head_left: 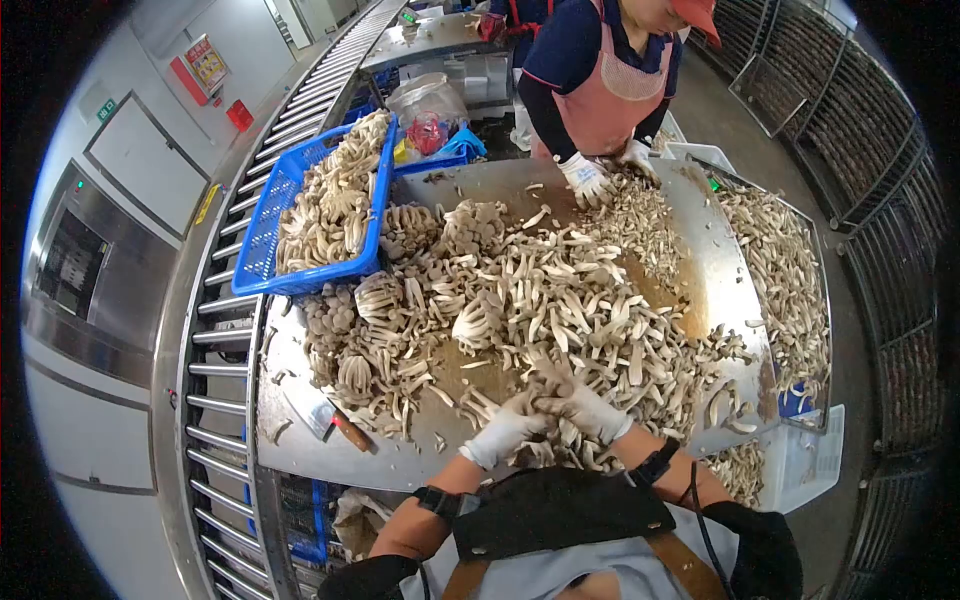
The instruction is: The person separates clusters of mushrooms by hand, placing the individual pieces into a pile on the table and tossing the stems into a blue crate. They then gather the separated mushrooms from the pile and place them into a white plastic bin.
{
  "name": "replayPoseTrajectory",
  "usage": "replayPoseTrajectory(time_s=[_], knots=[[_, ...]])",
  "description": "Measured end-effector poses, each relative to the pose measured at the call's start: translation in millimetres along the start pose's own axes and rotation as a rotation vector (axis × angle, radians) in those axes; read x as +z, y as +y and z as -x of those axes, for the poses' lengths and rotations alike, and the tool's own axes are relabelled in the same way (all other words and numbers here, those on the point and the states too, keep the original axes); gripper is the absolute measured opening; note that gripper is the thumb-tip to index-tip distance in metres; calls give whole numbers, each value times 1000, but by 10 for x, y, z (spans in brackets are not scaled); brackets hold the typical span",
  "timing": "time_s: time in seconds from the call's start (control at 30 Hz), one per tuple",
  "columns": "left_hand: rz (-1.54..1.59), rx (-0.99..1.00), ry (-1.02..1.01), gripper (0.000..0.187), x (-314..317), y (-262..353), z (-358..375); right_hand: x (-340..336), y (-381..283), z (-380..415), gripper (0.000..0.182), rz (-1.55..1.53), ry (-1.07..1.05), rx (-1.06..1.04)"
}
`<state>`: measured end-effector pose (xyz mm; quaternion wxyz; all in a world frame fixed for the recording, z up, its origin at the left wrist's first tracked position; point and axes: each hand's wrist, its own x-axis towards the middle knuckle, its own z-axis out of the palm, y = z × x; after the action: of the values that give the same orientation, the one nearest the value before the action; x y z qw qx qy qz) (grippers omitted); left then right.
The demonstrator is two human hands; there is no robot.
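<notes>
Both of my hands wear white gloves and meet at the near edge of a large mushroom heap point(560, 290) on the metal table point(300, 440). My left hand point(512, 428) has its fingers curled in against the other hand. My right hand point(585, 405) is bent over mushrooms, its fingers curled too. Whatever lies between the fingers is too small to make out. Loose mushrooms lie around both hands. Left of them, a cleaver with a wooden handle point(351, 431) rests flat on the table.
A blue basket point(262, 225) of mushrooms stands at the left, beside the roller conveyor point(216, 405). Across the table a co-worker point(610, 80) in white gloves handles mushroom pieces. A mushroom-filled tray point(775, 270) and a clear bin point(822, 455) are at the right.
</notes>
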<state>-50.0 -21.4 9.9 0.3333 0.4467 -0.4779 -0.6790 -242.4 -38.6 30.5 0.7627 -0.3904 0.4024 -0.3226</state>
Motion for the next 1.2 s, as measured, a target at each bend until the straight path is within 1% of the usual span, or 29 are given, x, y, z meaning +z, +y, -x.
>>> replayPoseTrajectory(time_s=[0.03, 0.1, 0.17, 0.2, 0.23, 0.27, 0.3, 0.37, 0.4, 0.43, 0.47, 0.5, 0.53, 0.6, 0.63, 0.67, 0.7, 0.73, 0.77, 0.83, 0.9, 0.93, 0.97, 1.03, 1.07, 1.1, 1.13, 1.17, 1.2], knots=[[169, -77, 7, 27, 203, 210, 92, -13, 27, -43, 58, -93, -38, -64], [-78, -23, 180, 38, -27, 199, 62, -102, 103, -144, 61, -201, -91, -130], [264, -103, 212, 39, -12, 334, 64, -136, 82, -143, 64, -241, -94, -132], [144, -140, 83, 39, 80, 445, 138, -66, 19, -136, 69, 210, -103, -137], [72, -88, -123, 38, 79, 184, 90, 15, 28, -98, 42, 93, -48, -149], [-12, -114, -56, 39, 32, 128, 79, 95, 37, -59, 16, -23, 6, -168], [-96, -136, 11, 40, -85, 111, 21, 52, 4, -111, 12, -135, 56, -173], [546, -199, 158, 47, -60, 335, 25, -108, 160, -185, 53, -168, 12, -119], [272, -110, 66, 50, 19, 392, 64, -187, 235, -222, 76, -184, -9, -92], [-3, -15, -31, 53, 50, 394, 89, -97, 285, -238, 76, -277, -6, -62], [-367, 62, -97, 60, -35, 119, 30, -127, 333, -303, 77, -449, 11, -84], [-183, 46, -24, 60, -132, -123, -34, 29, -63, -253, 77, -154, 39, -171], [-3, 31, 51, 59, -246, -316, -118, -23, -46, -299, 74, -223, 126, -102], [-194, -71, 267, 51, -304, 85, -109, -316, 249, -399, 60, -490, 264, -23], [-289, -54, 270, 46, -344, 176, -84, -462, 395, -449, 54, -624, 342, 3], [-385, -35, 274, 42, -412, 230, -70, -402, 174, -346, 35, 187, 354, -72], [-480, -10, 282, 38, -493, 249, -90, -414, 29, -312, 31, 287, 335, -49], [-363, 125, 402, 32, -592, 19, -144, -425, -116, -278, 31, 390, 314, -27], [-481, 180, 471, 29, -707, 28, -167, -437, -263, -245, 34, 491, 293, -8], [-168, 99, 648, 26, -906, 100, -250, -771, -39, -259, 33, 641, 301, -146], [90, 59, 758, 26, -1103, 289, -369, -647, -429, -258, 31, 653, 318, -142], [167, 280, 682, 33, -1225, 269, -548, -642, -528, -289, 30, 555, 365, -144], [160, 216, 584, 45, -1312, 325, -629, -638, -625, -319, 29, 457, 413, -150], [-594, 199, 378, 64, -1429, 155, -928, -893, -419, -320, 28, 106, 590, -238], [-959, 200, 270, 76, -1439, 138, -1066, -966, -327, -331, 31, -336, 441, -74], [-1313, 116, 163, 88, -1421, 112, -1178, -1035, -237, -341, 35, -767, 380, 135], [-1201, 74, 123, 97, -1444, 115, -1289, -974, -190, -327, 39, -1628, 151, 521], [-1090, 35, 86, 106, -1456, 135, -1387, -917, -121, -381, 45, -2566, 89, 693], [-855, -86, 59, 106, -1442, 141, -1449, -869, -45, -435, 51, -3394, 220, 1235]])
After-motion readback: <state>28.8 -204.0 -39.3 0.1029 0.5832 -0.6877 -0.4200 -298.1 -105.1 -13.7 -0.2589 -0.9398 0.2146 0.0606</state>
